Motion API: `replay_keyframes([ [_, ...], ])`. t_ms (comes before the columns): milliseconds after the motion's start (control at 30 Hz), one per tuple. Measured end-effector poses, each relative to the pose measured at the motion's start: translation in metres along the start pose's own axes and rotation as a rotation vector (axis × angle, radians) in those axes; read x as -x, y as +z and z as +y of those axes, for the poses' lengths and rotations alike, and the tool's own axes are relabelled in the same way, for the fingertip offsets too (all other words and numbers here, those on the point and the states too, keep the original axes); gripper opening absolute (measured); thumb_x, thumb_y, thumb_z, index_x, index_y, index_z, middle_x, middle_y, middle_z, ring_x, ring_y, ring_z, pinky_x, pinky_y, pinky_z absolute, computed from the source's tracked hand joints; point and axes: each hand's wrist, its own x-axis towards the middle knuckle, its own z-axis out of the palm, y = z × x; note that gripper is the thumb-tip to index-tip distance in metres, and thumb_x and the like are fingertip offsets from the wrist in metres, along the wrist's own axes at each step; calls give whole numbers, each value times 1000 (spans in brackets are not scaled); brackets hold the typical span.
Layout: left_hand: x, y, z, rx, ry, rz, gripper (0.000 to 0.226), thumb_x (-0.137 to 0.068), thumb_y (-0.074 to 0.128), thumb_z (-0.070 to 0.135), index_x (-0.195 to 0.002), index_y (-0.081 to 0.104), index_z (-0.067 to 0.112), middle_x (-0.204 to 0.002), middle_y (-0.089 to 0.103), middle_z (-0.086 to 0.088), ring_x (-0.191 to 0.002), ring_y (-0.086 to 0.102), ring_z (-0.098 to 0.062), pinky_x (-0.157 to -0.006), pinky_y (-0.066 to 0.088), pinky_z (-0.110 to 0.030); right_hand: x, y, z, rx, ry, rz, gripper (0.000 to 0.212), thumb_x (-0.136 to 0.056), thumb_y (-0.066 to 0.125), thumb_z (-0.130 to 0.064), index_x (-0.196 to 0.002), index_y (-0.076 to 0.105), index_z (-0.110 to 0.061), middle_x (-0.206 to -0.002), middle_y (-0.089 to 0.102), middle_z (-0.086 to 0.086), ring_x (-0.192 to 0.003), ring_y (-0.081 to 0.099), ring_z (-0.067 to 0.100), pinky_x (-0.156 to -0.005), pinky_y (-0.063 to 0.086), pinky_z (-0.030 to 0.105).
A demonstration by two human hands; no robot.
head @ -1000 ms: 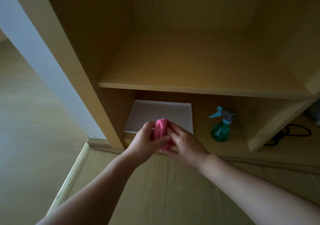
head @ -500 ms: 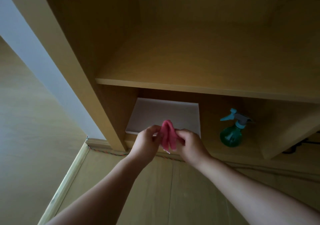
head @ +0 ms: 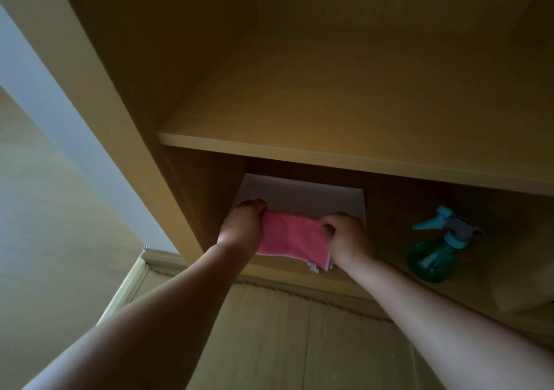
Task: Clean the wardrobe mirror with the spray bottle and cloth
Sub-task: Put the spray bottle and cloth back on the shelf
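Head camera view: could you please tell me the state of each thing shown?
Cloth, spread out between both hands.
Left hand, grips the cloth's left end.
Right hand, grips the cloth's right end.
Spray bottle, upright on the lower shelf, untouched.
White board, flat on the lower shelf.

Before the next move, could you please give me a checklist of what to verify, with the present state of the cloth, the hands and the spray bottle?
1. Cloth held firmly: ok. The left hand and the right hand each grip one end of the pink cloth.
2. Cloth opened out: ok. It is stretched flat between the hands.
3. Bottle ready: ok. The spray bottle stands upright in the lower compartment, to the right of the hands, untouched.
4. One hand free for the bottle: not ok. Both hold the cloth.
5. Mirror located: cannot tell. No mirror plainly shows in this view.
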Motion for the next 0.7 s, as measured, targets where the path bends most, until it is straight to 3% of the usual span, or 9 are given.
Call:
replay_keyframes([
  [100,-9,9,0,13,4,-5,44,-94,38,1,-134,49,14,-131,53,-14,-113,56,-29,-95,43,-30,-16,4,12,115,-7,-10,34,-99,39,-3,-114,67,-14,-120,60,6,-108,59,24,-86,52,32],
  [200,-11,18,2,16,-15,-48,58,-92,41,-2,-148,29,13,-151,29,-11,-132,40,-25,-107,30,-27,-32,7,24,219,-22,-45,43,-97,41,0,-137,53,-9,-153,36,4,-141,33,20,-111,28,24],
  [267,-8,25,0,-22,1,-84,59,-91,41,-1,-147,30,15,-152,26,-8,-134,38,-24,-106,31,-28,-34,12,32,259,-34,-79,45,-96,43,0,-139,51,-9,-158,25,3,-144,27,19,-111,22,20],
  [433,2,47,-15,-170,108,-180,38,-95,41,20,-130,54,25,-137,49,-3,-123,47,-24,-95,42,-34,-21,31,48,363,-22,-216,31,-96,45,-26,-117,66,-16,-147,33,8,-127,44,31,-102,38,29],
  [500,4,57,-19,-186,172,-217,40,-99,37,28,-137,48,19,-145,43,-4,-129,42,-25,-102,37,-33,-21,37,47,486,-38,-327,42,-101,35,-34,-134,54,-15,-158,22,6,-139,30,29,-112,29,36],
  [600,1,68,-23,-241,211,-255,48,-102,30,33,-147,33,16,-155,27,-6,-140,27,-24,-109,25,-36,-25,40,41,571,-8,-447,55,-104,21,-40,-154,18,-15,-164,-2,3,-149,-1,24,-119,7,41],
  [700,-8,74,-28,-294,152,-288,54,-101,27,39,-150,22,17,-158,15,-8,-145,11,-27,-114,19,-45,-28,38,39,481,17,-432,57,-105,24,-34,-155,10,-12,-163,-10,4,-150,-4,24,-120,7,35],
])
